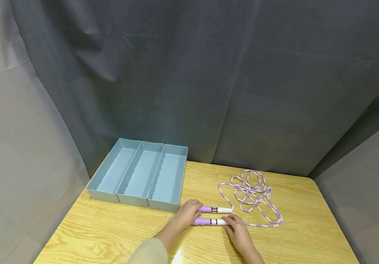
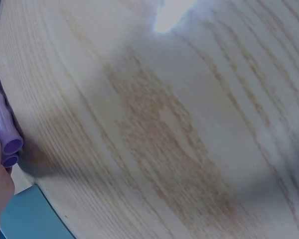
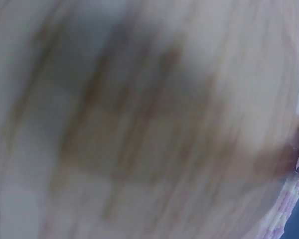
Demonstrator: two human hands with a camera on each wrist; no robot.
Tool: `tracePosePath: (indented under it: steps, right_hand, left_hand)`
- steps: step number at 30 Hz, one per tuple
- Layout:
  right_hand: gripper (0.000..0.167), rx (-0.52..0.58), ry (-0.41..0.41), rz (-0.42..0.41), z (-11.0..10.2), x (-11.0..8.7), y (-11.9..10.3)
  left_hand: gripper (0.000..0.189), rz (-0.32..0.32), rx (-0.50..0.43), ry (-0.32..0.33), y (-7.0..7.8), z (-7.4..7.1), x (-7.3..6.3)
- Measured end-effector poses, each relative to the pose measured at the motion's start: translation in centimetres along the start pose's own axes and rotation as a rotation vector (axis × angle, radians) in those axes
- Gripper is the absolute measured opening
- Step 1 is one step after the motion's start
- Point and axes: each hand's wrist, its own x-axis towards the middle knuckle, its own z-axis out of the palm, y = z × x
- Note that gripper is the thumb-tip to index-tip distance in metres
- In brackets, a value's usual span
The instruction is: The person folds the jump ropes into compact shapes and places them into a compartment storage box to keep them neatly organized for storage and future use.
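Note:
A beaded purple-and-white jump rope (image 1: 258,199) lies in loose loops on the table. Its two handles, an upper one (image 1: 206,209) and a lower one (image 1: 203,222), lie nearly parallel and a little apart, white ends to the right. My left hand (image 1: 185,214) holds them by their purple ends; in the left wrist view the hollow handle ends (image 2: 12,145) show beside the hand. At the lower handle's white end, my right hand (image 1: 239,234) pinches with thumb and fingers. The right wrist view catches only fingers and beads (image 3: 284,211) at its edge.
Three joined light-blue bins (image 1: 148,201) stand at the left on the wooden table (image 1: 301,234), close to the left hand. Grey curtains (image 1: 176,73) enclose the back and both sides.

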Motion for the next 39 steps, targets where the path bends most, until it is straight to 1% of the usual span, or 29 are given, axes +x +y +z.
tracePosePath:
  steps: [5, 10, 15, 20, 25, 30, 35, 39]
  right_hand:
    - [0.025, 0.002, -0.010, 0.008, -0.1, 0.1, -0.1]
    - [0.024, -0.014, 0.001, -0.007, -0.1, 0.0, -0.1]
    - [0.025, -0.017, 0.044, -0.045, 0.1, -0.2, 0.0]
    - [0.027, -0.026, 0.099, -0.097, 0.3, -0.3, 0.3]
    - [0.030, -0.032, 0.145, -0.135, 0.1, -0.5, 0.5]
    - [0.033, -0.035, 0.188, -0.169, -0.4, -0.5, 0.7]
    - [0.033, -0.026, 0.201, -0.179, -1.2, -0.4, 0.7]
    - [0.035, -0.012, 0.233, -0.221, -1.7, -0.2, 0.8]
  left_hand:
    - [0.032, 0.009, 0.000, 0.012, -0.1, 0.1, 0.0]
    - [0.032, -0.004, -0.036, 0.003, 0.0, 0.1, -0.2]
    - [0.031, 0.007, -0.070, 0.001, 0.1, 0.1, -0.5]
    - [0.028, 0.038, -0.095, 0.035, 0.0, 0.4, -0.7]
    - [0.026, 0.038, -0.147, 0.045, 0.3, 0.7, -0.9]
    - [0.027, 0.027, -0.225, 0.053, 0.9, 0.3, -0.7]
    - [0.025, 0.008, -0.327, 0.063, 1.4, -0.3, -0.3]
    - [0.023, -0.019, -0.437, 0.063, 1.6, -0.7, -0.2]
